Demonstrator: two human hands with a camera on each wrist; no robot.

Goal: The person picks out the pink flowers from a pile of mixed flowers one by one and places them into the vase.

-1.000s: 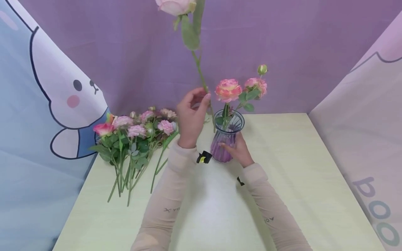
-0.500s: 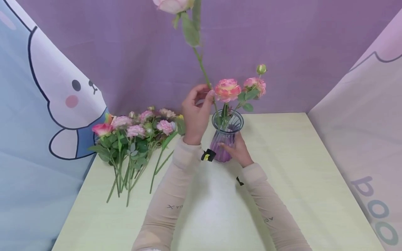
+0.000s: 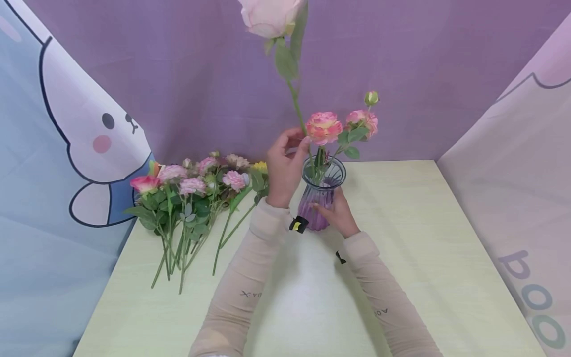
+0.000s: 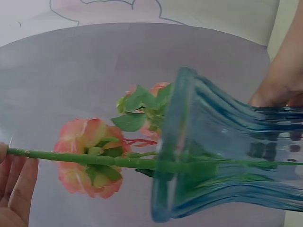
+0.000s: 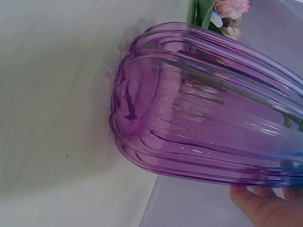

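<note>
My left hand (image 3: 285,168) pinches the green stem of a tall pale pink rose (image 3: 272,17) just above the vase mouth. In the left wrist view the lower stem (image 4: 128,161) runs through the rim and down inside the glass. My right hand (image 3: 340,214) holds the ribbed glass vase (image 3: 314,206), purple below and bluish at the rim, from its right side; it stands upright on the table. A pink-and-yellow flower (image 3: 323,128) and a branch with a second bloom (image 3: 363,119) and a green bud (image 3: 371,98) rise from the vase.
On the table (image 3: 446,277), to the left, lies a pile of artificial flowers (image 3: 194,186), pink mostly, stems toward me. A yellow flower (image 3: 260,167) shows beside my left wrist. A purple cloth (image 3: 178,74) hangs behind, with printed cloths at both sides.
My left hand has moved right to the vase, then down, bringing the rose's stem from beside the vase into its mouth. My right hand has stayed on the vase.
</note>
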